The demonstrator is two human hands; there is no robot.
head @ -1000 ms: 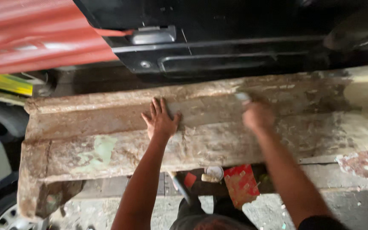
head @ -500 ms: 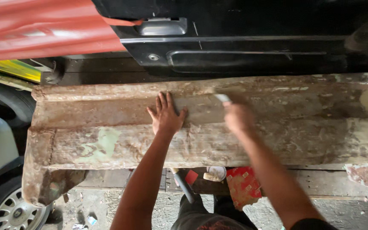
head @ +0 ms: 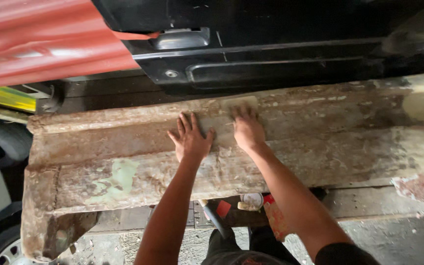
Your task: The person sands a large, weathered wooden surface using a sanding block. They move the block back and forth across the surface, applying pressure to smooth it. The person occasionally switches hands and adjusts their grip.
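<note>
Bracing the long, rust-stained, filler-smeared body panel [head: 280, 142], the left hand [head: 190, 141] lies flat with fingers spread wide — holding nothing, steadying the work. The right hand [head: 247, 129] presses a pale rectangular sanding pad [head: 240, 104] — probably abrasive paper — against the panel's upper ridge, beside the black car door [head: 271, 49].

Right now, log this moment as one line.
left hand: flat on rusty panel | right hand: pressing pale sanding pad on panel | behind: black car door
</note>
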